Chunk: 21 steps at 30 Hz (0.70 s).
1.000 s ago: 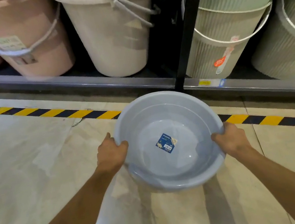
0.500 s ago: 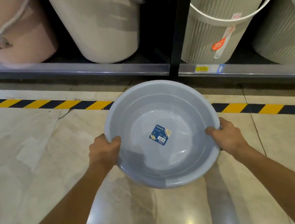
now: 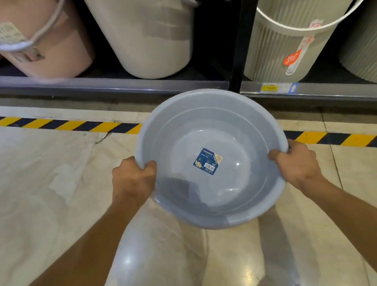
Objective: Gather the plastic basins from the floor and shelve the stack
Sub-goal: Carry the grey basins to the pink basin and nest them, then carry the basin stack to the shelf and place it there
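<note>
A pale grey-blue plastic basin is held above the marble floor, tilted a little toward me, with a blue label stuck inside its bottom. It looks like a stack of nested basins, as a second rim line shows inside. My left hand grips the left rim, thumb over the edge. My right hand grips the right rim the same way. The low shelf lies just beyond the basin.
On the shelf stand pink buckets, a cream bucket and ribbed green bins. A black upright post divides the shelf. Yellow-black hazard tape runs along the floor before it.
The basin and both hands have stayed together while the view dipped and drew closer to the shelf; the basin's far rim now reaches the shelf edge near the black post.
</note>
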Motion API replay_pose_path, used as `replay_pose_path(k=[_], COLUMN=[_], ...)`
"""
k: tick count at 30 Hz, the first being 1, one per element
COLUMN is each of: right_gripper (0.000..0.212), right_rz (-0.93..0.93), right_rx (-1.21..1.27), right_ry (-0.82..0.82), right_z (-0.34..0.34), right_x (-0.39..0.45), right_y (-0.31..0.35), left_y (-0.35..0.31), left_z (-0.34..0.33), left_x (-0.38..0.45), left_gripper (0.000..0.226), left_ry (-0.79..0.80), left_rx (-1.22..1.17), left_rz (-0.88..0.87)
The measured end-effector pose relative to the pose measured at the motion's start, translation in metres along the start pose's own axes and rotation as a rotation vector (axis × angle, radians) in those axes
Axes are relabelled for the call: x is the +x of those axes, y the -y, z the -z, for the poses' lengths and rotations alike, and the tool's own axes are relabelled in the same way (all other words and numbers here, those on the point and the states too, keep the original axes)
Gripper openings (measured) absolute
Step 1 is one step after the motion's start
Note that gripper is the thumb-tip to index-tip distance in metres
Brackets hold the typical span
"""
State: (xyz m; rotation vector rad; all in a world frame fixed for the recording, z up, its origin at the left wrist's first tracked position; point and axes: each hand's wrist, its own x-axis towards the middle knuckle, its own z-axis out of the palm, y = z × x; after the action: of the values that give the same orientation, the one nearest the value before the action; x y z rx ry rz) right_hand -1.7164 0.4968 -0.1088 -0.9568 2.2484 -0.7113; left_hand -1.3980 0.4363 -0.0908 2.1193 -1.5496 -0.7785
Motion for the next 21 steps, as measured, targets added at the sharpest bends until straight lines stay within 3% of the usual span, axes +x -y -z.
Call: replay_pose_path(k=[5, 8, 16, 18, 21], right_gripper=[0.018, 0.033, 0.015, 0.008, 0.015], right_rz=[0.054, 0.077, 0.235, 0.287, 0.33], right_rx=[0.021, -0.001, -0.018, -0.022, -0.003], right_ry=[0.051, 0.092, 0.23, 0.27, 0.321], right_z=[0.07, 0.135, 0.325, 0.356, 0.381], right_x=[-0.04, -0.077, -0.204, -0.232, -0.271], right_y=[0.103, 0.188, 0.439, 0.493, 0.567], left_y=[-0.051, -0.102, -0.255, -0.276, -0.289], left_z=[0.112, 0.208, 0.505, 0.565, 0.643], left_x=[-0.023, -0.052, -0.16, -0.18, -0.199], left_gripper=[0.037, 0.036, 0.04, 0.04, 0.031], left_ry=[-0.077, -0.11, -0.182, -0.212, -0.286], left_rx=[0.019, 0.021, -0.061, -0.058, -0.059], left_rz=[0.06, 0.054, 0.207, 0.237, 0.26])
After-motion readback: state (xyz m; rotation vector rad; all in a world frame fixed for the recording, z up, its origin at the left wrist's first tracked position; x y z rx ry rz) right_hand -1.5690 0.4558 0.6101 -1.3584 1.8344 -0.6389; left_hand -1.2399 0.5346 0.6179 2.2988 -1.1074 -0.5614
